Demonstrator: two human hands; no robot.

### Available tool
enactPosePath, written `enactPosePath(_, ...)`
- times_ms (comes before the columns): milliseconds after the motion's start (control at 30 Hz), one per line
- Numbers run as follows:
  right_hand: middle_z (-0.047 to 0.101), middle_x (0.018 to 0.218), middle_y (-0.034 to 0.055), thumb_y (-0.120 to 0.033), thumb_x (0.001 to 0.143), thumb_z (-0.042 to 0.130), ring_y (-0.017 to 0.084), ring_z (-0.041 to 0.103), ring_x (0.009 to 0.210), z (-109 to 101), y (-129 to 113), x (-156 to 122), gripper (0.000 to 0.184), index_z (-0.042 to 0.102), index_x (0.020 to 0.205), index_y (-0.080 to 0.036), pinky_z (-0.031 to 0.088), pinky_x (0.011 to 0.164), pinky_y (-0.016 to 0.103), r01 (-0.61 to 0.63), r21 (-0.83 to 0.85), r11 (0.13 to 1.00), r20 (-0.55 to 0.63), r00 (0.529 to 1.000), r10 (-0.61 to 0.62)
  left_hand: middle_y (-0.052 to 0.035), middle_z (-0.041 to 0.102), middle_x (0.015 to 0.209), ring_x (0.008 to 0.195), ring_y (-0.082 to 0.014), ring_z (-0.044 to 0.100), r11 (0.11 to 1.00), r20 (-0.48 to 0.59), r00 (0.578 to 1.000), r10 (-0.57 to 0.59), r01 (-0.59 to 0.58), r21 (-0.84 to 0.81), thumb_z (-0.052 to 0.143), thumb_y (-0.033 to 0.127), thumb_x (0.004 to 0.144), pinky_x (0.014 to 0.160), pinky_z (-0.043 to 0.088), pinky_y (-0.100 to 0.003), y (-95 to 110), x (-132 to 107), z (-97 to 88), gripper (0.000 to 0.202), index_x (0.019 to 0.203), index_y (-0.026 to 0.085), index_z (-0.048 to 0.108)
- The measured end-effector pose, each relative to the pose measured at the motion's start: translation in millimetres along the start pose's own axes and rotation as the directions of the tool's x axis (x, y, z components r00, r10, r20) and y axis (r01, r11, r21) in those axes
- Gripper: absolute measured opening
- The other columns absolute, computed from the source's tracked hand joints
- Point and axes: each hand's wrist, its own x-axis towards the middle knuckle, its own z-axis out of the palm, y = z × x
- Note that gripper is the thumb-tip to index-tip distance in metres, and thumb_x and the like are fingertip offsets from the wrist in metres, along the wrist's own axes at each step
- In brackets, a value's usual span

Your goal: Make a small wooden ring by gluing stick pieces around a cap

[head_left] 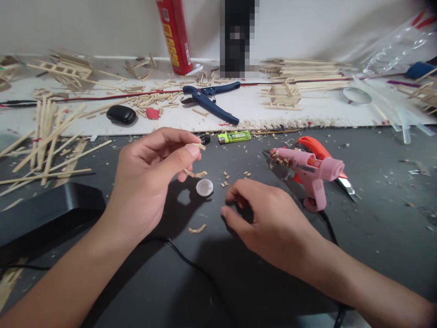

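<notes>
My left hand (153,175) is raised above the dark table, thumb and forefinger pinching a small wooden piece (201,146); a second curved strip of joined wooden bits (195,173) hangs just below the fingers. My right hand (264,218) rests low on the table with fingers curled down over small wooden bits; what is under the fingertips is hidden. A small white round cap (205,187) lies between the hands. Tiny cut wood blocks (225,178) are scattered beside it, and a short glued strip (197,228) lies nearer me.
A pink glue gun (309,171) stands right of my hands over an orange knife (321,152), its cord running toward me. Green lighter (234,136), blue cutters (209,100), red can (175,36), black pebble-like case (121,114), thin wooden sticks (48,136) left, stick stacks (300,75) behind.
</notes>
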Motion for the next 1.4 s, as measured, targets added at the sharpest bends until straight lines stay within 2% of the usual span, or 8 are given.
enactPosePath(100,0.070,0.100,0.0082,-0.016,0.100,0.056,0.020,0.061,0.082,10.0,2.3,-2.2,0.020,0.072,0.110,-0.019,0.042,0.069,0.034,0.285,-0.106,0.953,0.034,0.959,-0.282,0.0002,0.069,0.079,0.066,-0.0114,0.055,1.000,0.020,1.000,-0.014,0.014,-0.027,0.088,0.023,0.083,0.054,0.045,-0.024,-2.0,-1.5,1.6,0.006,0.086,0.024,0.083)
enactPosePath(167,0.071,0.102,0.0082,-0.019,0.105,0.054,0.020,0.061,0.085,14.7,2.0,-3.4,0.022,0.075,0.110,-0.019,0.044,0.074,0.036,0.421,-0.070,0.905,0.083,0.906,-0.415,0.0000,0.069,0.079,0.067,-0.0118,0.058,0.998,0.035,0.999,-0.024,0.026,-0.051,0.088,0.023,0.083,0.054,0.047,-0.023,-2.2,-3.1,2.4,0.006,0.086,0.024,0.083)
enactPosePath(467,0.069,0.096,0.0063,-0.017,0.108,0.048,0.019,0.055,0.080,29.3,4.2,0.3,0.026,0.071,0.096,-0.017,0.038,0.072,0.037,0.564,-0.111,0.818,0.151,0.824,-0.547,0.0001,0.071,0.080,0.067,-0.0102,0.064,0.993,0.088,0.995,-0.051,0.061,-0.106,0.086,0.021,0.084,0.059,0.053,-0.020,0.4,-7.0,4.8,0.005,0.087,0.023,0.084)
enactPosePath(667,0.062,0.080,-0.0027,-0.013,0.098,0.060,0.011,0.051,0.065,-1.4,-4.7,-5.3,0.008,0.062,0.099,-0.020,0.044,0.063,0.025,0.195,0.501,0.843,0.230,0.910,-0.346,0.0000,0.071,0.079,0.067,-0.0097,0.064,0.973,0.083,0.991,-0.102,0.117,-0.200,0.084,0.016,0.083,0.058,0.052,-0.018,4.7,-4.5,2.1,0.006,0.085,0.022,0.083)
enactPosePath(867,0.070,0.084,-0.0012,-0.019,0.092,0.078,0.013,0.060,0.071,-11.4,-3.9,-6.6,0.012,0.068,0.091,-0.024,0.050,0.065,0.027,-0.066,0.832,0.551,0.142,0.985,-0.097,-0.0009,0.072,0.078,0.063,-0.0097,0.063,0.946,0.091,0.983,-0.162,0.181,-0.270,0.087,0.019,0.080,0.055,0.051,-0.018,7.0,-4.3,2.4,0.007,0.084,0.021,0.082)
enactPosePath(1000,0.072,0.086,-0.0031,-0.017,0.084,0.087,0.011,0.063,0.074,-9.4,-1.8,1.6,0.017,0.074,0.086,-0.027,0.052,0.065,0.023,-0.099,0.932,0.348,0.073,0.993,0.089,-0.0003,0.072,0.078,0.062,-0.0082,0.063,0.928,0.124,0.973,-0.197,0.226,-0.295,0.087,0.017,0.079,0.054,0.053,-0.016,9.8,-7.7,4.8,0.007,0.084,0.020,0.082)
enactPosePath(1133,0.073,0.085,-0.0039,-0.020,0.083,0.088,0.009,0.064,0.068,-11.2,-0.4,9.9,0.016,0.081,0.094,-0.029,0.055,0.065,0.021,-0.232,0.962,0.145,0.205,0.962,0.182,0.0004,0.072,0.078,0.064,-0.0086,0.065,0.933,0.173,0.969,-0.178,0.222,-0.284,0.084,0.015,0.083,0.055,0.054,-0.015,9.5,-11.6,6.8,0.007,0.086,0.021,0.083)
enactPosePath(1400,0.081,0.107,-0.0024,-0.027,0.090,0.085,0.009,0.073,0.084,-11.3,4.4,9.4,0.008,0.077,0.090,-0.028,0.055,0.068,0.016,-0.374,0.927,-0.026,0.375,0.923,0.088,-0.0007,0.071,0.078,0.070,-0.0125,0.067,0.971,0.212,0.972,-0.105,0.146,-0.188,0.086,0.024,0.087,0.059,0.056,-0.018,4.8,-14.9,6.1,0.004,0.091,0.025,0.084)
